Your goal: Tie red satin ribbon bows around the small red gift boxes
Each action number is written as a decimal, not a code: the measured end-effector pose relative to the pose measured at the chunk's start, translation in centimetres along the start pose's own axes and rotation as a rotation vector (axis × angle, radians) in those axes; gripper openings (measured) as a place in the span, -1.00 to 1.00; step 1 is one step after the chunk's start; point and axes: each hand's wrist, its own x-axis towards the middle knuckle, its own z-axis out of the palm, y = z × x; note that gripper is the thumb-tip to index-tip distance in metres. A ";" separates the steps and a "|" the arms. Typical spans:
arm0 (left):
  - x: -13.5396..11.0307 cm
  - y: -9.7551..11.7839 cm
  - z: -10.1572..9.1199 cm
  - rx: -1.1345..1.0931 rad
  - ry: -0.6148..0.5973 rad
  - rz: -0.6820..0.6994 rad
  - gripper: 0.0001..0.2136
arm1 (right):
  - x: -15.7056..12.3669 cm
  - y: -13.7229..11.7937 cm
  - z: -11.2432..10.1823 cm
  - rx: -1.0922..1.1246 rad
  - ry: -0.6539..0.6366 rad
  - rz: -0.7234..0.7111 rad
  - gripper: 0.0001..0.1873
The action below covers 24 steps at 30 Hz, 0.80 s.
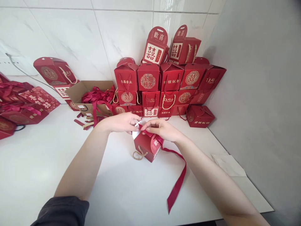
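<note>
A small red gift box (147,147) with a gold rope handle stands on the white table (42,163) in front of me. My left hand (122,122) pinches the top flap of the box and the end of a red ribbon. My right hand (162,129) pinches the same red ribbon (178,182) at the box top. The ribbon's loose tail trails down and to the right across the table. Both hands meet over the box, fingers closed.
A stack of several finished red gift boxes (169,84) stands against the tiled wall. A brown cardboard box (82,89) full of red ribbons sits at left centre. Flat red boxes (23,106) lie at far left. A grey wall (258,94) bounds the right.
</note>
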 end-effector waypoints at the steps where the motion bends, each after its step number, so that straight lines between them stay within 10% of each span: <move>1: 0.0 0.0 0.0 0.008 -0.001 0.003 -0.69 | 0.0 0.0 0.0 -0.003 0.005 -0.007 -0.86; 24: -0.9 0.4 -0.3 0.034 -0.004 -0.013 -0.57 | -0.2 -0.1 -0.8 0.159 -0.060 -0.002 -0.91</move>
